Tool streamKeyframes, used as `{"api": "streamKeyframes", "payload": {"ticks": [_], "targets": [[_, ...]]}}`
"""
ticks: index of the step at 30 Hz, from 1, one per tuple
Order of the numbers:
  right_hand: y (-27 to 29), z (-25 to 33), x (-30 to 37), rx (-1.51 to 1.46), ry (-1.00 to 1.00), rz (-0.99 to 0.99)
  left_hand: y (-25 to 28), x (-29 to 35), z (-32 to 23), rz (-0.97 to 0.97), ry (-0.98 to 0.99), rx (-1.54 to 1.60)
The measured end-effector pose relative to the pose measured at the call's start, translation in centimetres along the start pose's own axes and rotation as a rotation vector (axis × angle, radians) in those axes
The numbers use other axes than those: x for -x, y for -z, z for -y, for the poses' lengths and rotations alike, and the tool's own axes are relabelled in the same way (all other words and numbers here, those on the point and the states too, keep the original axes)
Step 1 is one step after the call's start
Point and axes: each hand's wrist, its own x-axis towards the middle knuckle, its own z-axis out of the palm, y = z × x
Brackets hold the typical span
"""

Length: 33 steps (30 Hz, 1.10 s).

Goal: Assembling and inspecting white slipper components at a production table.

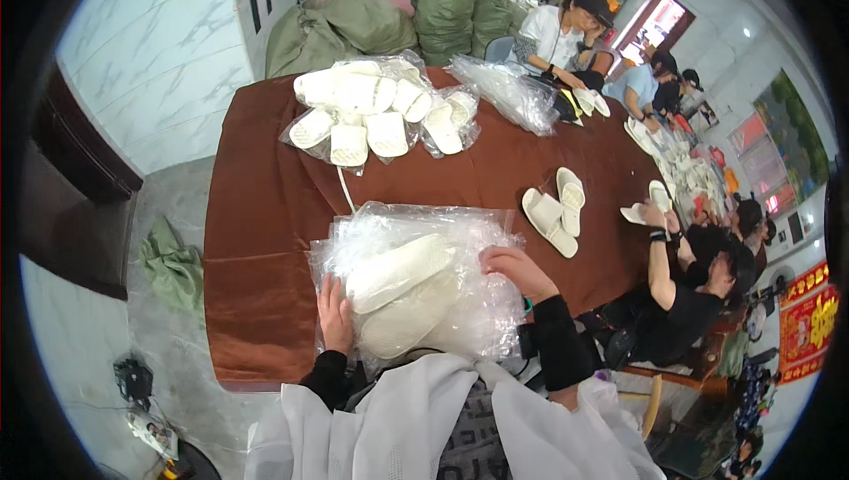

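Note:
In front of me on the table lies a pile of clear plastic bags [495, 321]. A pair of cream slippers [402, 272] lies on the pile, apparently inside the top bag; film covers the lower slipper. My left hand [336, 314] rests along the left side of the slippers, its fingers stretched out and holding nothing. To the right, my right hand [520, 271] bends over the bag's upper right edge with its fingers closed on the film; the thumb is mostly hidden. An unbagged pair of cream slippers [553, 219] lies beyond it, one shoe partly against the other.
A brown cloth [256, 303] covers the table. Bagged slippers [367, 108] are heaped at its far side, beside loose plastic bags [513, 95]. Co-workers sit along the right side; one person [681, 303] holds slippers. Green sacks [354, 24] stand behind the table.

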Motion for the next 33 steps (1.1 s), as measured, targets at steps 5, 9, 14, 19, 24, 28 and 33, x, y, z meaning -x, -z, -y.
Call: {"api": "streamKeyframes", "payload": {"ticks": [5,9,14,19,24,28,33], "targets": [[2.4,-0.1,1.2,-0.436,-0.219,0.08,-0.2,-0.2,0.2,-0.015,0.04,-0.004],[3.9,-3.4,0.2,-0.082,-0.383,0.053,-0.7,-0.6,-0.3,-0.011,0.014,-0.011],[0.5,-2.5,-1.5,-0.178,-0.345,0.103,0.0,0.2,0.5,-0.011,0.05,-0.06],[1.2,-11.0,-4.1,0.304,-0.283,-0.007,-0.6,-0.1,0.1,-0.015,0.02,-0.098],[3.1,-14.6,-4.8,0.045,-0.362,0.158,-1.7,-0.8,0.3,-0.017,-0.044,-0.058],[-3.8,-10.4,-5.6,0.33,-0.636,0.141,-1.1,0.1,3.0,-0.025,-0.023,-0.105],[-3.1,-10.9,-4.0,0.104,-0.509,0.049,-0.9,-0.2,1.7,-0.027,-0.069,-0.199]]}}
